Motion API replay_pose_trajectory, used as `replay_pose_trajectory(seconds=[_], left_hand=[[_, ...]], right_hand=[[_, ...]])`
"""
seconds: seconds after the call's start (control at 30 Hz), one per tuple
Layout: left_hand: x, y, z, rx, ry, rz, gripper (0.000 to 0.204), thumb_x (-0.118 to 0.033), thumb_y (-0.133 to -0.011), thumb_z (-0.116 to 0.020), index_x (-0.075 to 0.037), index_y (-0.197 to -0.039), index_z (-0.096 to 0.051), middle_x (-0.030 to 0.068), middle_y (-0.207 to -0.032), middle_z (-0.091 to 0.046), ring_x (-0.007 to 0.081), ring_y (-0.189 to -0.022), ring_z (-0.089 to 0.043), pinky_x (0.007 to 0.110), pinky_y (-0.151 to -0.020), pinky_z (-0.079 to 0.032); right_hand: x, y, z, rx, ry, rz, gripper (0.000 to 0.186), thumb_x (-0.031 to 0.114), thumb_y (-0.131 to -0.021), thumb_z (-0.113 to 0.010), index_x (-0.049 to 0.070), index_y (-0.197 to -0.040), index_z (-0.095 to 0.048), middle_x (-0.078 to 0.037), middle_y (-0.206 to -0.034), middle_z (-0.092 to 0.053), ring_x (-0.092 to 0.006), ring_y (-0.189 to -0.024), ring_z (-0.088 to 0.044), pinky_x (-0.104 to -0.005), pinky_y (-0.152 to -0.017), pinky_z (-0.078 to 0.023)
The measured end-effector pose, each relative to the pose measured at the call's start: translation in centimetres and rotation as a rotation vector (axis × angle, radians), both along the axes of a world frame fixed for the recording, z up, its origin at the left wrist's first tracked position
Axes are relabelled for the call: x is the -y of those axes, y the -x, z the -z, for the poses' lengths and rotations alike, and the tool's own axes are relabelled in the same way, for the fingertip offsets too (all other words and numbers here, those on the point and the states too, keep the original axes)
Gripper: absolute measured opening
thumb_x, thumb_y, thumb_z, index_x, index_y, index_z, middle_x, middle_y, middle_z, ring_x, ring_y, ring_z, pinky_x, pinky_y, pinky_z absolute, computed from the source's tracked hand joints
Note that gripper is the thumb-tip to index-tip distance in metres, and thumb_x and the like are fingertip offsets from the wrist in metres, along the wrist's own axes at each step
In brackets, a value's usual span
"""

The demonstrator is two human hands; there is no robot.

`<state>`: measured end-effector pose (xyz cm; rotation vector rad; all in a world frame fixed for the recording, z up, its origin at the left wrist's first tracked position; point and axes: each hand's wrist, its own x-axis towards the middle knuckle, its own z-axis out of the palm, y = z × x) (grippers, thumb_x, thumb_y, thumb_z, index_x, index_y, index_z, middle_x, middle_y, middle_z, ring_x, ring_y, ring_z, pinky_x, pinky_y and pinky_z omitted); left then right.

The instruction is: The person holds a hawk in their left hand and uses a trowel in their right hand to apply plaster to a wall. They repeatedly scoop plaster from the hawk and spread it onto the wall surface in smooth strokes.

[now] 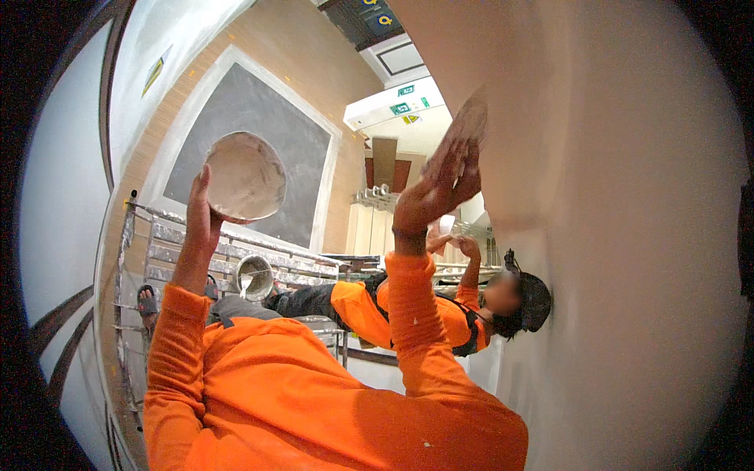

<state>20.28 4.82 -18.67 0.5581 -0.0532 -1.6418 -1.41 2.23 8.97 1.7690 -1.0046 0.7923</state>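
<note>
My left hand [199, 213] is raised and holds up a round pan [246, 177] full of white plaster. My right hand [437, 191] reaches up to the smooth pale plastered surface [628, 235] and grips a flat plaster-smeared trowel [470, 122], whose blade lies against that surface. The blade is blurred and blends with the plaster. Both my sleeves are orange with white specks.
Another person in orange with a dark cap [408, 310] lies or crouches close to the same surface, with hands raised to it. A metal scaffold [181, 243] with a plaster-stained bucket [254, 276] lies behind. A grey framed panel [259, 118] fills the far wall.
</note>
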Motion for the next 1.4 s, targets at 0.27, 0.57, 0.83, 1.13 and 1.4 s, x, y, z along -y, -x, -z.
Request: replay_pose_trajectory(seconds=[0.27,0.57,0.83,1.13,1.4], left_hand=[[1.7,5.3,-5.7,-0.056,0.117,0.183,0.067,-0.053,-0.09,-0.055,-0.004,-0.133,-0.04,0.0126,-0.126,-0.049,0.0259,-0.116,-0.052,0.04,-0.089,-0.052],[1.2,6.4,-6.3,0.033,0.147,0.238,0.069,-0.055,-0.089,-0.056,-0.004,-0.132,-0.039,0.0132,-0.121,-0.051,0.0263,-0.11,-0.057,0.038,-0.082,-0.055],[0.6,6.9,-3.1,-0.014,0.086,0.228,0.064,-0.053,-0.09,-0.055,-0.005,-0.13,-0.042,0.0116,-0.121,-0.051,0.0242,-0.115,-0.053,0.036,-0.088,-0.052],[-0.4,7.3,-2.6,0.09,0.075,0.223,0.062,-0.049,-0.092,-0.055,-0.005,-0.133,-0.041,0.0112,-0.124,-0.052,0.0235,-0.118,-0.052,0.038,-0.096,-0.047],[-1.8,6.8,-0.4,0.141,-0.147,0.199,0.063,-0.047,-0.092,-0.056,-0.004,-0.135,-0.042,0.0107,-0.13,-0.052,0.0239,-0.12,-0.051,0.04,-0.1,-0.044]], right_hand=[[8.1,2.5,6.3,0.103,-0.06,0.15,0.057,-0.002,-0.077,-0.056,0.023,-0.128,-0.058,-0.017,-0.143,-0.04,-0.0431,-0.121,-0.039,-0.0558,-0.097,-0.029],[-2.4,4.3,4.1,0.782,-0.107,0.044,0.043,0.017,-0.097,-0.045,-0.005,-0.134,-0.042,-0.023,-0.138,-0.045,-0.0311,-0.122,-0.046,-0.0432,-0.105,-0.031],[2.7,1.8,-0.1,0.886,-0.07,0.016,0.059,0.028,-0.095,-0.048,-0.003,-0.143,-0.031,-0.024,-0.142,-0.041,-0.0301,-0.119,-0.051,-0.04,-0.104,-0.035],[1.9,-5.7,4.3,0.44,-0.347,-0.293,0.028,0.013,-0.091,-0.056,0.002,-0.116,-0.06,-0.012,-0.116,-0.063,-0.0259,-0.099,-0.06,-0.0385,-0.086,-0.049],[-1.8,16.2,11.2,2.052,-0.428,-0.579,0.024,0.013,-0.086,-0.055,0.006,-0.109,-0.061,-0.009,-0.102,-0.065,-0.0179,-0.088,-0.062,-0.0294,-0.072,-0.052]])
